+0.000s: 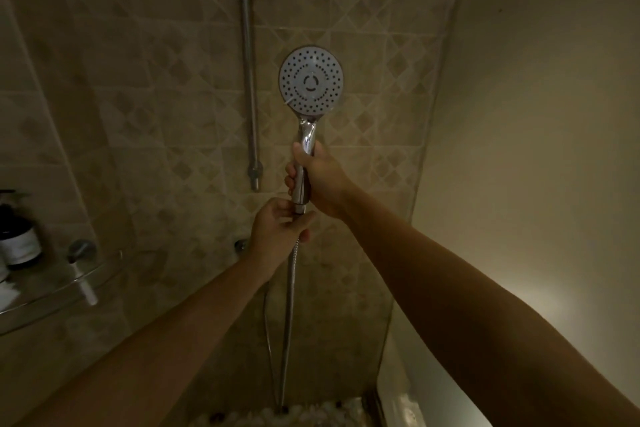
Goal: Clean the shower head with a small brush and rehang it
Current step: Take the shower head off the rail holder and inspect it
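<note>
Tiled shower wall [156,114] ahead, plain wall [536,114] closing in on the right, glass corner shelf [52,298] jutting from the left with a dark labelled bottle [19,243] standing on it; open room lies between the chrome rail [250,80] and the right wall. Shower head [311,80] held there, long axis upright, perforated face toward the camera, hose [289,305] dropping straight down to the pebbled floor [311,414]. Right hand [320,180] wraps curled fingers round the handle; left hand [277,236] just below pinches the hose nut at the handle's foot.
</note>
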